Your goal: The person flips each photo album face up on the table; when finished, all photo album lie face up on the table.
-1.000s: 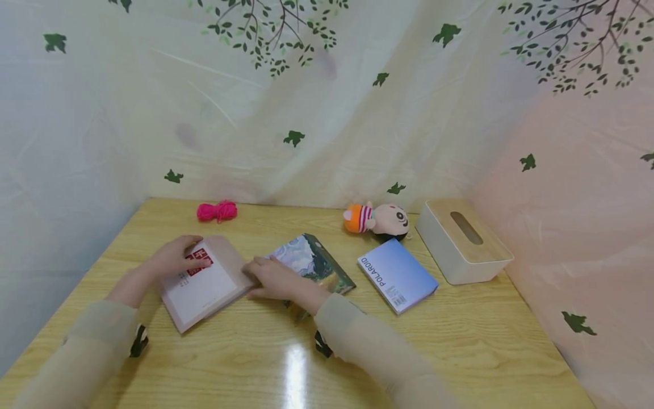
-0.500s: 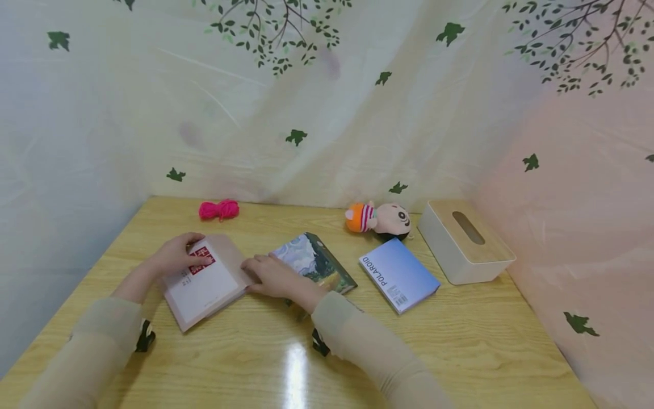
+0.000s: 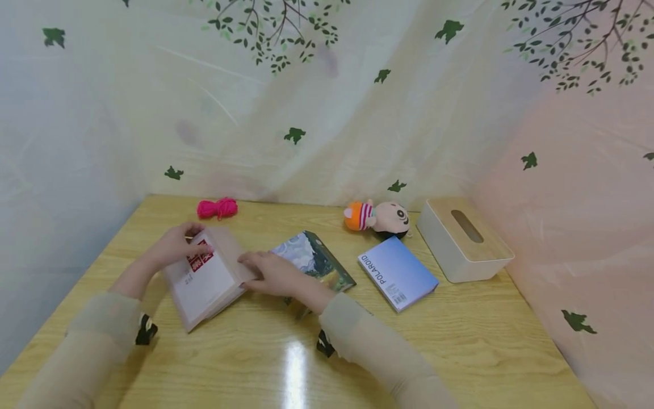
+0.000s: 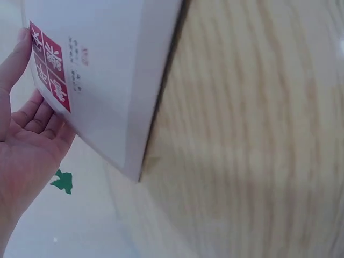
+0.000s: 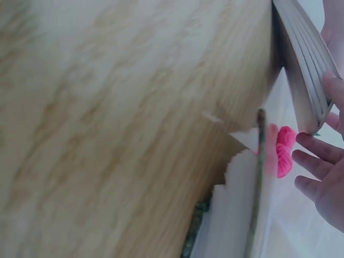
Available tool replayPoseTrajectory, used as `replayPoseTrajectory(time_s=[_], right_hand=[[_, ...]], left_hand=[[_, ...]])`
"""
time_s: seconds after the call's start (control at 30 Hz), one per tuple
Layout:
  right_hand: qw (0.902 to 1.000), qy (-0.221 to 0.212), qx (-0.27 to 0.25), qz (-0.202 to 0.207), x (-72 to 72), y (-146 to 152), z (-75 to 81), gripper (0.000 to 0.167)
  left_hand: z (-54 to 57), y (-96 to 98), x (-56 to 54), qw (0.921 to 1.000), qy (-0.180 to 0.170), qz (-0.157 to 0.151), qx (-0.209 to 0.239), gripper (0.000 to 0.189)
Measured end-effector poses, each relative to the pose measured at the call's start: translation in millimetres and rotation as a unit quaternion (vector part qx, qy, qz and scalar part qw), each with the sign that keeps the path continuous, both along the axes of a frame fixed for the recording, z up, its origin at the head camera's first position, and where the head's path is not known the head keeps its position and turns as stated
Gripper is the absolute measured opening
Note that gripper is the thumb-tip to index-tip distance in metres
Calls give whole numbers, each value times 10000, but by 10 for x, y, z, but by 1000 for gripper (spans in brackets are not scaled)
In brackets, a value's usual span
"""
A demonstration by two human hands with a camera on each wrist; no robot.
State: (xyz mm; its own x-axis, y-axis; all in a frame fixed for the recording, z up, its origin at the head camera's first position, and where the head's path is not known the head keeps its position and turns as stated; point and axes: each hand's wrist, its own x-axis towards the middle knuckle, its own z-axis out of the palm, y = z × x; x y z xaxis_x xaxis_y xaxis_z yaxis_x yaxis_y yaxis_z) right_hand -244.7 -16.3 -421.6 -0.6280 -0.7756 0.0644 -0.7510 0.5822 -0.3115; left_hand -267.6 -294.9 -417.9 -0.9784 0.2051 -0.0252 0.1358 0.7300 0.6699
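1. The white rectangular paper book with a red label (image 3: 217,289) is left of the landmark, the book with a painted green-and-blue landscape cover (image 3: 301,257). It tilts between both hands, touching each, so neither is nearer.
2. Its long axis seems to slant away from the person; foreshortening leaves this uncertain.
3. The left hand (image 3: 176,247) grips its far left edge, thumb on the cover, fingers underneath.
4. The right hand (image 3: 273,274), just left of the landmark's middle in the head view, pinches the opposite edge with thumb and fingertip.
5. Its cover looks smooth and matt, with layered page edges; the landmark's pages show a stepped edge.
6. On the smooth wood-grain counter (image 3: 460,352), right of the landmark, lies a flat blue-gradient POLAROID case (image 3: 401,272); behind and left of it, a fluffy pink yarn bundle (image 3: 217,208).
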Motion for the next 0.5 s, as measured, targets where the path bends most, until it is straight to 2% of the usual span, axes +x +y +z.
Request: replayPoseTrajectory(time_s=[0.23,0.4,0.5], right_hand=[[9997,46,-253,9,22,32,143,58],[9985,109,-497,186,26,49,243,58],[9979,76,-586,257,40,61,297,58]], left_hand=[[181,44,70,9996,273,-58,-42,77],[300,66,123,9989,461,65,-15,76],[348,66,152,9981,556,176,-182,78]])
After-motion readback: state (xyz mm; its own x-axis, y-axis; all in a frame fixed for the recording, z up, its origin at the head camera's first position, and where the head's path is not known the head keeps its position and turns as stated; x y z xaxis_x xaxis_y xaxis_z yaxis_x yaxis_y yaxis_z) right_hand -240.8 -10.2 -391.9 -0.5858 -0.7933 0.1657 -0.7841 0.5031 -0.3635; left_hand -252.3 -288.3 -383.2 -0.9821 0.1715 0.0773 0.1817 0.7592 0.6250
